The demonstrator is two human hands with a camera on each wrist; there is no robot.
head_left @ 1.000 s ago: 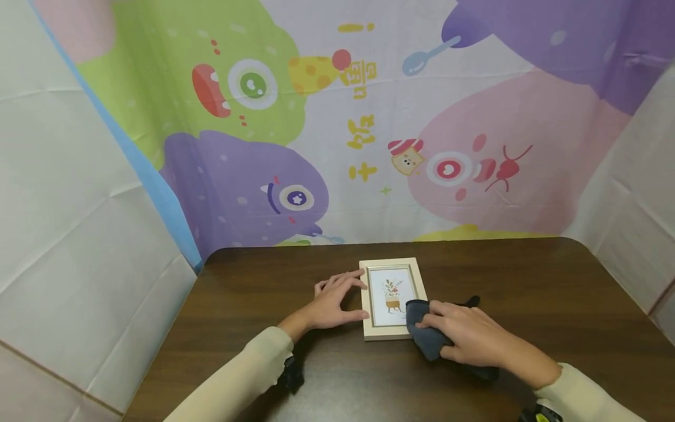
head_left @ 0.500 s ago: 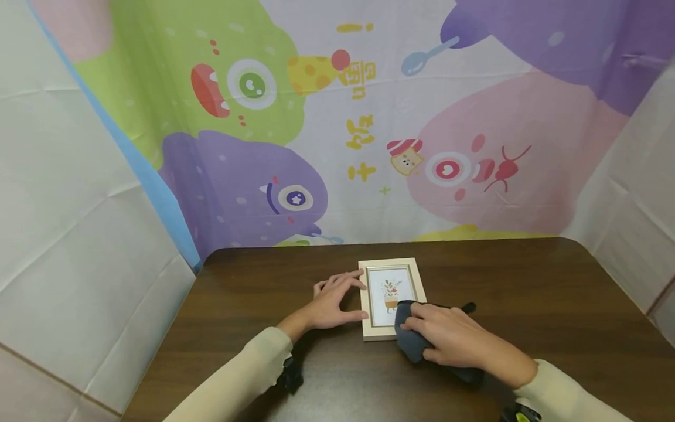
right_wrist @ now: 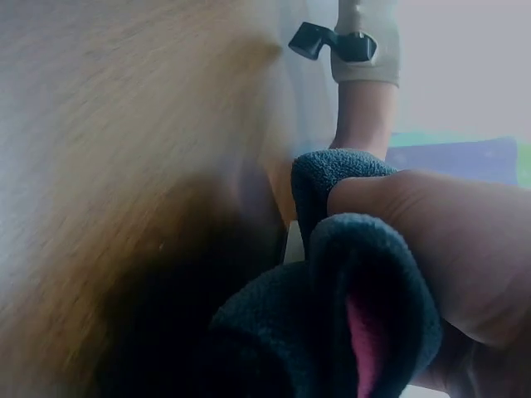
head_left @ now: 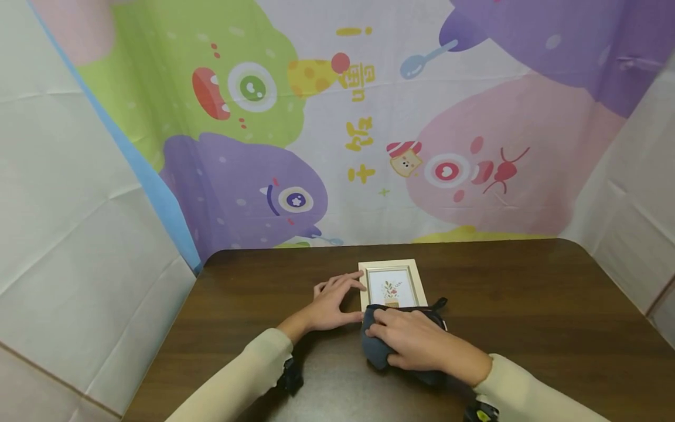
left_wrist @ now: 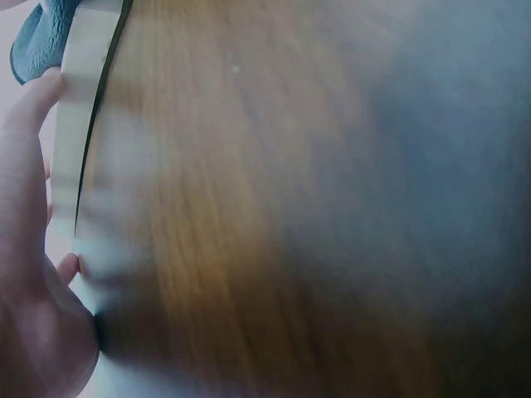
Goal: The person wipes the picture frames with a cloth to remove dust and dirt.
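Observation:
A cream picture frame point(head_left: 419, 284) with a potted-plant picture lies flat on the brown table. My left hand point(head_left: 328, 305) rests its fingertips and thumb against the frame's left edge; in the left wrist view the thumb touches the frame's side point(left_wrist: 79, 108). My right hand point(head_left: 419, 341) grips a bunched dark grey-blue cloth point(head_left: 375, 351) with black edging and a small loop. The cloth lies over the frame's lower part and hides it. Close up in the right wrist view, the fuzzy cloth point(right_wrist: 357, 236) is folded under the thumb, and a pink patch shows inside the fold.
The dark wooden table point(head_left: 253, 281) reaches back to a cartoon-printed curtain point(head_left: 364, 211). Pale panels point(head_left: 95, 234) stand at the left and right sides. Black devices are strapped on both wrists, such as the left wrist camera point(head_left: 292, 375).
My right hand has slid the cloth leftward from the frame's lower right corner across its lower part, covering more of the picture. My left hand and the frame have stayed in place.

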